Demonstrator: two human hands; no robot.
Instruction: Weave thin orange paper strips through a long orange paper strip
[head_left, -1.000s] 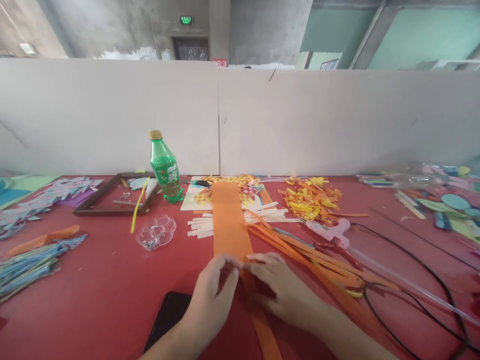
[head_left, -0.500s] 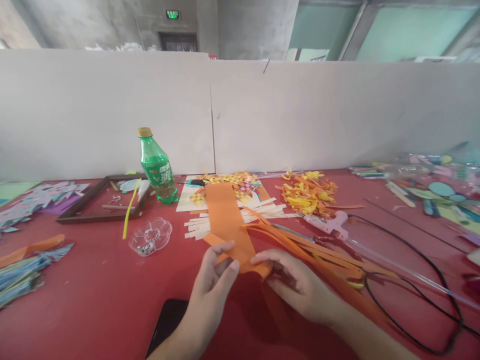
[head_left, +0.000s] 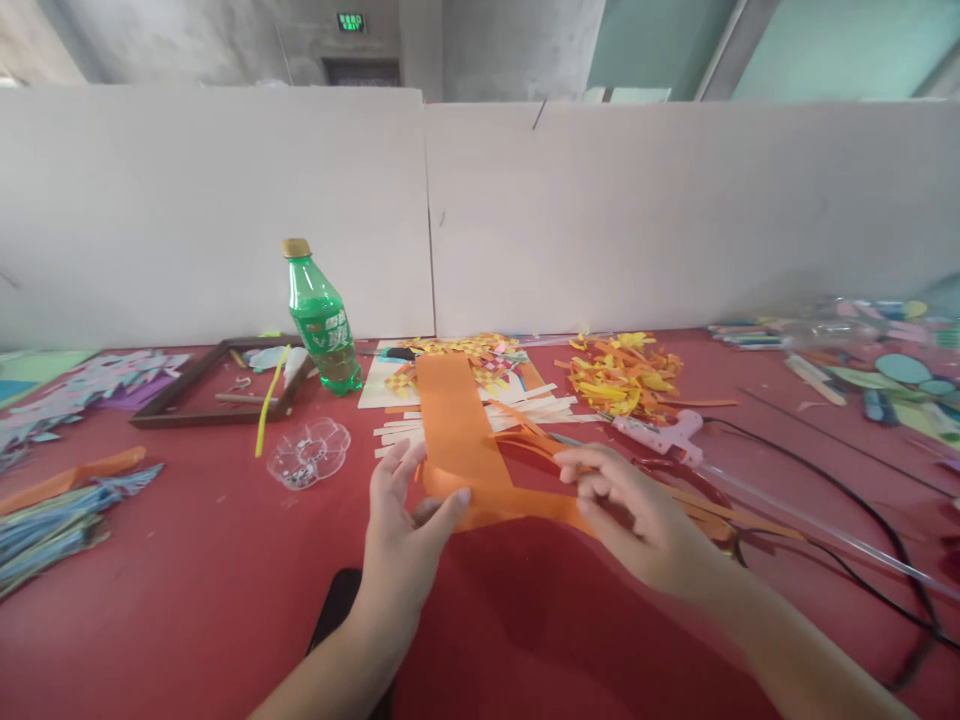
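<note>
Orange strip (head_left: 544,505) spans my two hands, crossing the near end of the wide orange sheet (head_left: 454,410), low over the red table (head_left: 225,600). Looks like paper: light, bendy, dry rather than slippery, probably quick to crease or tear, so I'd take it flat near the ends, thumb on top, soft pressure. Left hand (head_left: 401,530): thumb and fingers pinching the strip's left part. Right hand (head_left: 637,510): fingers curled, thumb at the right part; whether it's gripped I can't tell, contact hidden. White strips (head_left: 532,408) poke out around the sheet, pink glue gun (head_left: 660,437) beyond my right fingers, phone (head_left: 335,605) partly under my left forearm, green bottle (head_left: 322,325) farther back.
</note>
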